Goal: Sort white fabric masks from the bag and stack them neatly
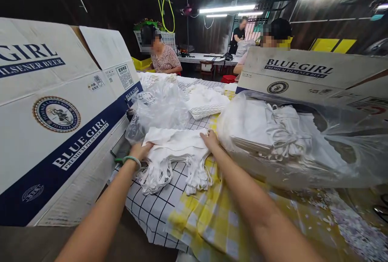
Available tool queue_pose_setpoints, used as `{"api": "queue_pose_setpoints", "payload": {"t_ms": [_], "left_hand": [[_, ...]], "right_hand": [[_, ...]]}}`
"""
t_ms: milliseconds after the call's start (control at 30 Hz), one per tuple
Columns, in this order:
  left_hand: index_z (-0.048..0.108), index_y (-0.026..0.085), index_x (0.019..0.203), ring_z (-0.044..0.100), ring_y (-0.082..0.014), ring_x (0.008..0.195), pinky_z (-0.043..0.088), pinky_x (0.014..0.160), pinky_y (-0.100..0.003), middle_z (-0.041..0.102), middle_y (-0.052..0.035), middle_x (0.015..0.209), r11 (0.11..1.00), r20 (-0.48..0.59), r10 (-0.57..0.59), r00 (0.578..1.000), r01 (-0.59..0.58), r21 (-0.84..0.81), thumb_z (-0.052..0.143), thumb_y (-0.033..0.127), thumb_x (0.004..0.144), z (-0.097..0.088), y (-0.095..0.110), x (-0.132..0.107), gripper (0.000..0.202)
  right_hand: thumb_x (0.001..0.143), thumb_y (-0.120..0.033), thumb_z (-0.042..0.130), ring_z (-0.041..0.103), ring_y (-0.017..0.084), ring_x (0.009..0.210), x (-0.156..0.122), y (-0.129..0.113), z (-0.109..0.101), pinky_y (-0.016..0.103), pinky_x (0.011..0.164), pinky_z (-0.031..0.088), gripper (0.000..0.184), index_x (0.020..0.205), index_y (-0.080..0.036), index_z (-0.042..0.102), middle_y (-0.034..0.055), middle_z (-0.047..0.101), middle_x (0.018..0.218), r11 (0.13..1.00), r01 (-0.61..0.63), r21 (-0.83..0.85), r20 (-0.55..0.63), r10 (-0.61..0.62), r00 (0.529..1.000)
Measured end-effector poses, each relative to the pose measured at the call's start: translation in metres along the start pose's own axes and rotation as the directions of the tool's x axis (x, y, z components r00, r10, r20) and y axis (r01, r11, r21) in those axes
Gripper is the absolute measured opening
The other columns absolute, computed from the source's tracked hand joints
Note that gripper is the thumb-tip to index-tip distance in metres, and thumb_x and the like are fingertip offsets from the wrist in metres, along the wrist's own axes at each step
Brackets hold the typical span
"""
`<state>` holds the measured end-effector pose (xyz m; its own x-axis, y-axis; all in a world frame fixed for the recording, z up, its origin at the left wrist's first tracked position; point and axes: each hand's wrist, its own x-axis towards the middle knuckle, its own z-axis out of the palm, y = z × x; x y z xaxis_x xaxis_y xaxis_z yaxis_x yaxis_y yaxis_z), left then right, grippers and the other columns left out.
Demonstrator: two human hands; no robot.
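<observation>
A stack of white cloth pieces with thin straps [177, 142] lies on the checked tablecloth in front of me, its looped straps hanging toward me. My left hand [141, 151], with a pale green bangle at the wrist, grips the left end of the stack. At the other end, my right hand [210, 140] has its fingers closed on the upper right corner. Right of that hand, a clear plastic bag [227, 124] holds more strapped white pieces [281, 126]. Behind the stack sits a crumpled clear plastic bag [163, 110].
Large beer cartons stand at left [18, 132] and right [303, 66]. A pile of white cloth [207, 100] lies farther back on the table. Small scraps [354, 221] are scattered at lower right. Two people sit across the table; another stands at the back.
</observation>
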<state>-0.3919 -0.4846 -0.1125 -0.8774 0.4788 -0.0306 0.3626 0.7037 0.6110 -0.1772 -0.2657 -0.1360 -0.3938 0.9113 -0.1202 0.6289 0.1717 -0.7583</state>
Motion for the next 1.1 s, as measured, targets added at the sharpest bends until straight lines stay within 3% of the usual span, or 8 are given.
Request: {"api": "queue_pose_setpoints", "payload": {"t_ms": [67, 167, 267, 400, 567, 733, 933, 1100], "left_hand": [[0.063, 0.009, 0.096, 0.062, -0.0435, 0.097, 0.049, 0.079, -0.049, 0.067, -0.0240, 0.094, 0.985, -0.035, 0.023, 0.999, -0.017, 0.169, 0.057, 0.052, 0.073, -0.002, 0.001, -0.004, 0.049], [0.049, 0.010, 0.125, 0.056, -0.0410, 0.110, 0.045, 0.087, -0.050, 0.059, -0.0249, 0.117, 0.920, -0.147, 0.237, 0.960, -0.173, 0.352, 0.052, 0.044, 0.077, -0.002, 0.010, -0.011, 0.058], [0.057, 0.013, 0.114, 0.055, -0.0356, 0.110, 0.043, 0.091, -0.044, 0.061, -0.0201, 0.114, 0.870, -0.159, 0.386, 0.909, -0.301, 0.390, 0.050, 0.037, 0.080, 0.000, 0.019, -0.006, 0.043], [0.062, 0.015, 0.085, 0.062, -0.0291, 0.088, 0.046, 0.081, -0.039, 0.066, -0.0142, 0.089, 0.948, -0.112, 0.212, 0.971, -0.177, 0.263, 0.045, 0.040, 0.085, -0.001, 0.018, 0.015, 0.031], [0.060, 0.011, 0.101, 0.061, -0.0291, 0.094, 0.046, 0.084, -0.039, 0.066, -0.0154, 0.097, 0.951, -0.173, 0.218, 0.961, -0.170, 0.258, 0.052, 0.030, 0.082, 0.003, 0.013, 0.020, 0.028], [0.052, 0.009, 0.124, 0.046, -0.0340, 0.123, 0.037, 0.102, -0.046, 0.053, -0.0209, 0.126, 0.792, -0.194, 0.575, 0.795, -0.481, 0.376, 0.052, 0.017, 0.080, 0.005, 0.045, -0.004, 0.044], [0.039, 0.022, 0.139, 0.014, -0.0342, 0.143, 0.016, 0.114, -0.053, 0.036, -0.0110, 0.149, 0.570, 0.243, 0.787, 0.567, -0.819, 0.066, 0.073, 0.025, 0.065, 0.013, 0.122, -0.014, 0.081], [0.061, 0.018, 0.108, 0.051, -0.0313, 0.116, 0.035, 0.102, -0.046, 0.064, -0.0089, 0.110, 0.651, 0.518, 0.691, 0.505, -0.746, -0.142, 0.069, 0.022, 0.062, 0.030, 0.143, -0.001, 0.047]], "right_hand": [[0.076, -0.051, 0.060, 0.054, 0.022, 0.115, -0.004, 0.011, 0.000, 0.029, 0.095, 0.041, 0.068, 0.129, -0.013, 0.044, 0.0148, 0.053, 0.129, 0.999, 0.031, 0.013, -0.016, -0.031, 0.999], [0.073, -0.050, 0.064, 0.057, 0.020, 0.107, -0.008, 0.017, -0.001, 0.026, 0.092, 0.042, 0.063, 0.122, -0.014, 0.052, 0.0119, 0.057, 0.119, 0.996, 0.093, -0.003, -0.053, -0.093, 0.994], [0.079, -0.051, 0.057, 0.056, 0.023, 0.107, -0.007, 0.011, 0.002, 0.030, 0.093, 0.042, 0.050, 0.112, -0.013, 0.059, 0.0131, 0.060, 0.112, 0.995, 0.063, -0.074, -0.091, -0.069, 0.993], [0.079, -0.047, 0.058, 0.054, 0.030, 0.111, -0.004, -0.003, 0.008, 0.039, 0.092, 0.042, 0.046, 0.110, -0.013, 0.061, 0.0174, 0.056, 0.118, 0.992, -0.014, -0.128, -0.108, 0.000, 0.994], [0.077, -0.037, 0.058, 0.049, 0.032, 0.115, -0.003, -0.012, 0.011, 0.043, 0.094, 0.039, 0.033, 0.103, -0.017, 0.064, 0.0141, 0.055, 0.119, 0.983, -0.049, -0.177, -0.122, 0.027, 0.992], [0.076, -0.034, 0.058, 0.049, 0.028, 0.111, -0.008, -0.017, 0.008, 0.039, 0.092, 0.038, 0.023, 0.093, -0.019, 0.060, 0.0107, 0.061, 0.108, 0.984, 0.095, -0.152, -0.103, -0.111, 0.988], [0.075, -0.019, 0.046, 0.056, 0.016, 0.076, -0.031, -0.026, 0.001, 0.028, 0.074, 0.041, 0.016, 0.090, -0.024, 0.049, -0.0028, 0.060, 0.083, 0.804, 0.564, 0.188, -0.062, -0.564, 0.824], [0.067, -0.014, 0.048, 0.058, 0.016, 0.083, -0.036, -0.025, 0.002, 0.028, 0.077, 0.043, 0.026, 0.091, -0.024, 0.048, -0.0026, 0.060, 0.088, 0.741, 0.567, 0.360, -0.132, -0.562, 0.817]]}}
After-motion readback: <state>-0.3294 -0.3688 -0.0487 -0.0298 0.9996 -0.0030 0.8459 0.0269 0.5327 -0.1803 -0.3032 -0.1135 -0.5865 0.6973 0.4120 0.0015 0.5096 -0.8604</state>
